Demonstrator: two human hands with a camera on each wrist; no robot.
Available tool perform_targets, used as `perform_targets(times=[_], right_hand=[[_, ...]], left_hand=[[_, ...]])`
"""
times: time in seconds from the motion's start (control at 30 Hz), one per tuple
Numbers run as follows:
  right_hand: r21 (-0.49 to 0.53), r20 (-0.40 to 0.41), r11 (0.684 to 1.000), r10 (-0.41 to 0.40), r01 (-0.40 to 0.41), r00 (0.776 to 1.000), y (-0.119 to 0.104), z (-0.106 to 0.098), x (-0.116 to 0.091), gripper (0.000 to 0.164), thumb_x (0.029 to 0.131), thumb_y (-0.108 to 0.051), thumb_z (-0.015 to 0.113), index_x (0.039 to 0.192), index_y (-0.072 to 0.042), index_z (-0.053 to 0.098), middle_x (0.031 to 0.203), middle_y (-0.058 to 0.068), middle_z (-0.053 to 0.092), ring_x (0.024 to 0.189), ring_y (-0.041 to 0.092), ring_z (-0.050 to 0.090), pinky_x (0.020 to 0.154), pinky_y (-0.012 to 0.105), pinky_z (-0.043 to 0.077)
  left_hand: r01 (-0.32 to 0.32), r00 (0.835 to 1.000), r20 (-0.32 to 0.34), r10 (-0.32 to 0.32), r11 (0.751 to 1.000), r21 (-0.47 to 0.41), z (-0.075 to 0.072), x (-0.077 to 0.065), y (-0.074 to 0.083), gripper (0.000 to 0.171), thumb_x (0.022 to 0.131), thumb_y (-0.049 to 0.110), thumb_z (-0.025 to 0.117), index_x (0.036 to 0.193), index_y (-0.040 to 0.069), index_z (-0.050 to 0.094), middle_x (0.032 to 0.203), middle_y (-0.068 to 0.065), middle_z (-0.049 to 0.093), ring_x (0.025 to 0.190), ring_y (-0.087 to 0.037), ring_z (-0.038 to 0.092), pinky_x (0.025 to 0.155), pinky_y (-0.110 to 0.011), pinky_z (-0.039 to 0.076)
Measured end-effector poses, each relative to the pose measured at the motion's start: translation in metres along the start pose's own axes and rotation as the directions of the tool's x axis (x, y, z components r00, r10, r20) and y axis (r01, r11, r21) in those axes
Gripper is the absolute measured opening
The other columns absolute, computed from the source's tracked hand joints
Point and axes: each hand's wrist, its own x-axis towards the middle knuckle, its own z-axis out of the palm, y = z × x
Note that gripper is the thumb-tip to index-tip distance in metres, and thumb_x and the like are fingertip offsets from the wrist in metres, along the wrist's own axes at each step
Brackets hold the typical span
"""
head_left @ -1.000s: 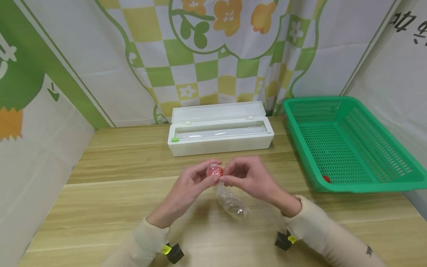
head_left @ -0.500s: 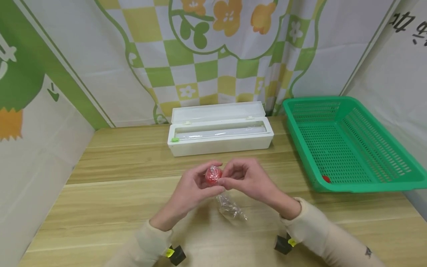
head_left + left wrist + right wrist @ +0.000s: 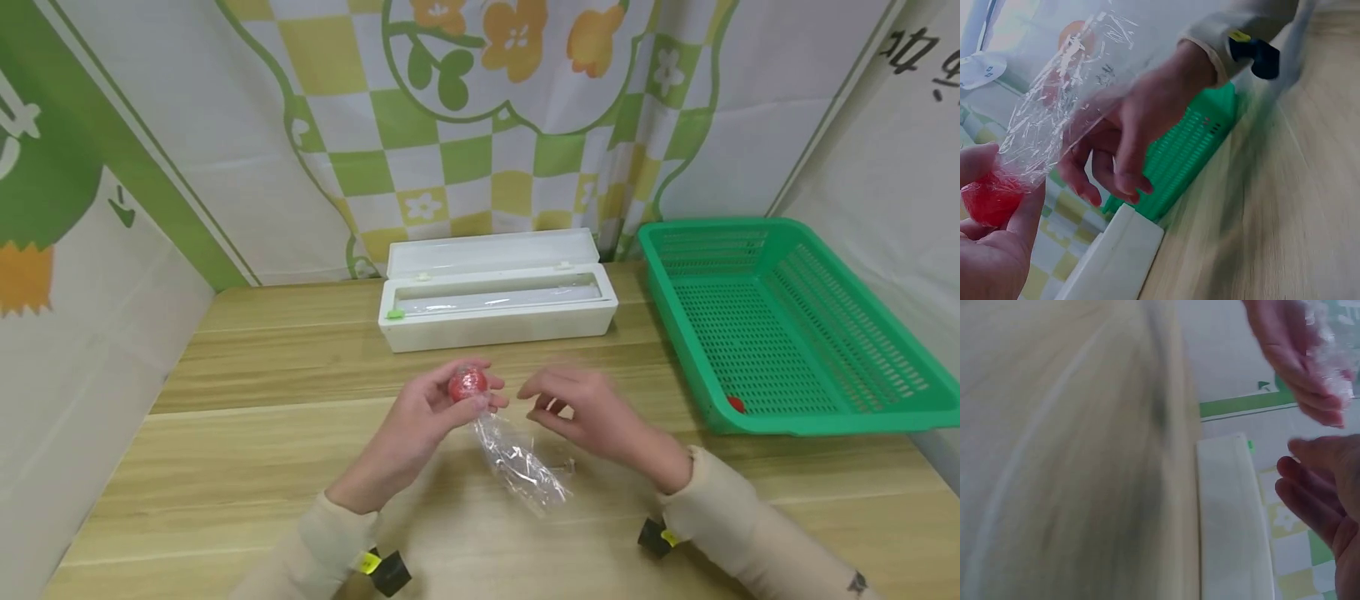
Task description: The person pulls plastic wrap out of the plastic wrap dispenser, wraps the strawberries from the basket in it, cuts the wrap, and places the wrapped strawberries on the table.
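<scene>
Between left fingers (image 3: 457, 412): ball (image 3: 467, 383) (wrapped).

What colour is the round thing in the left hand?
Red; the round thing shows best in the head view.

beyond the hands (image 3: 416, 429) (image 3: 600, 417) stands an open white box (image 3: 502, 327), a checked curtain (image 3: 468, 158) behind it; right of them, a green basket (image 3: 832, 423); beneath, the table (image 3: 247, 467).
</scene>
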Motion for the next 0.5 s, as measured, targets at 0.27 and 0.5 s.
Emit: perform_targets(times=[0.27,0.5], right_hand=[[0.133,-0.094,0.963,-0.224,0.236,0.97,-0.002,0.018,-0.001,0.06,0.071,0.007,0.077,0.123,0.002,0.047,0.099,0.009,0.056,0.075,0.014,0.06,0.067,0.016,0.056],[0.067,-0.301,0.939,-0.302,0.336,0.905,-0.02,0.029,0.008,0.064,0.07,-0.017,0.089,0.12,0.004,0.054,0.097,0.009,0.052,0.08,0.011,0.05,0.069,0.01,0.053]], left_hand=[[0.015,1.0,0.001,-0.015,0.993,-0.117,0.001,0.001,0.002,0.049,0.099,0.011,0.058,0.144,0.002,0.041,0.135,-0.017,0.057,0.113,-0.014,0.067,0.099,-0.026,0.054],[0.01,0.999,-0.046,-0.015,0.993,-0.121,0.002,0.002,0.0,0.047,0.098,0.012,0.06,0.142,0.004,0.044,0.134,-0.015,0.057,0.117,-0.016,0.064,0.102,-0.027,0.052]])
